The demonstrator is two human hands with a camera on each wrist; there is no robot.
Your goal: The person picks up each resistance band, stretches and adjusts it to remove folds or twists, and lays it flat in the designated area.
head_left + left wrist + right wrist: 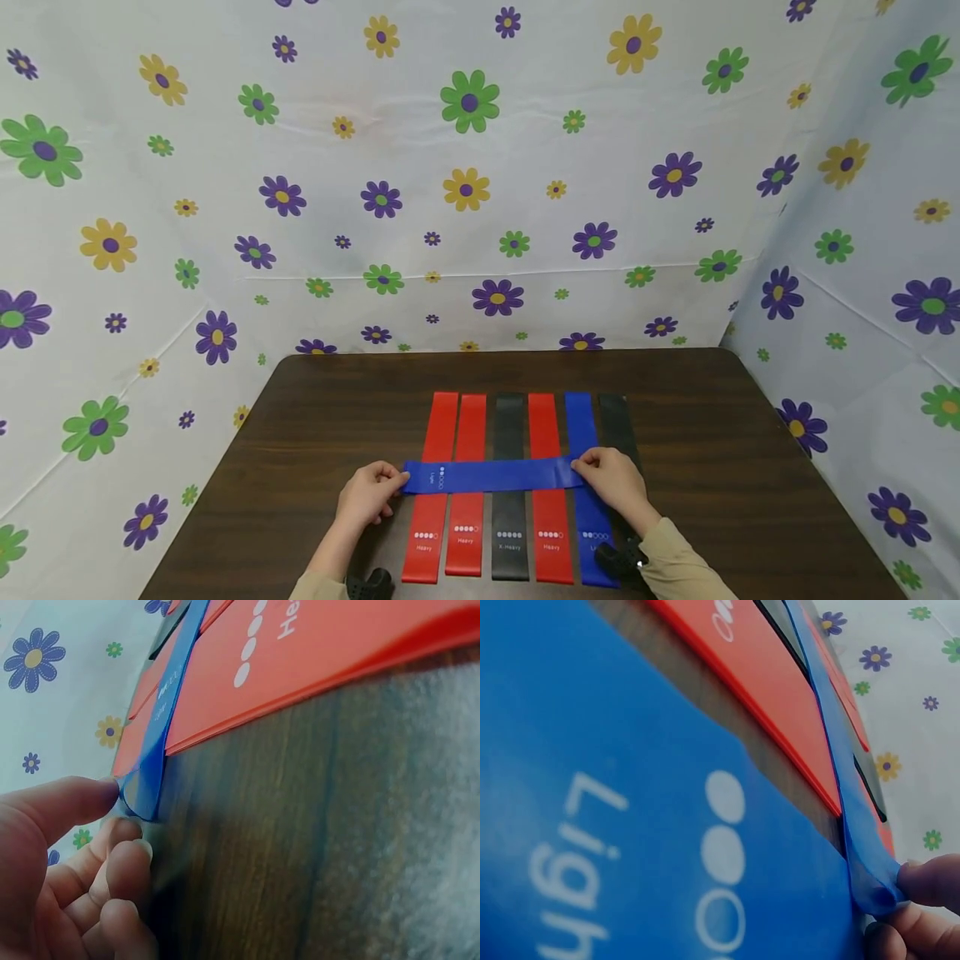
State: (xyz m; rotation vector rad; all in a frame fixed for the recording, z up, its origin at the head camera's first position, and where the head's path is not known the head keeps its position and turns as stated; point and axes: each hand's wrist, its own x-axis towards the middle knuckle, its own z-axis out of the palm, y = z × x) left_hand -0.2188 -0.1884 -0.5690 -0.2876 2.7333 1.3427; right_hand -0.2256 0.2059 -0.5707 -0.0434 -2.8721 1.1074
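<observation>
A blue resistance band (pixel 495 475) marked "Light" stretches crosswise over a row of upright-laid bands. My left hand (pixel 367 493) pinches its left end between thumb and fingers, and the looped end (pixel 146 787) shows in the left wrist view. At the other end, my right hand (pixel 613 482) pinches the band, whose fold (pixel 877 889) shows in the right wrist view. Beneath it lie red "Heavy" bands (pixel 426 533), a black "X-Heavy" band (pixel 510 533) and a second blue "Light" band (pixel 592 533). Another black band (pixel 618 421) lies at the right, partly hidden by my right hand and forearm.
The bands lie side by side on a dark wooden table (pixel 337 400). A white cloth (pixel 420 100) with printed flowers hangs behind the table and along both sides. Black straps (pixel 369 585) with devices sit on both wrists.
</observation>
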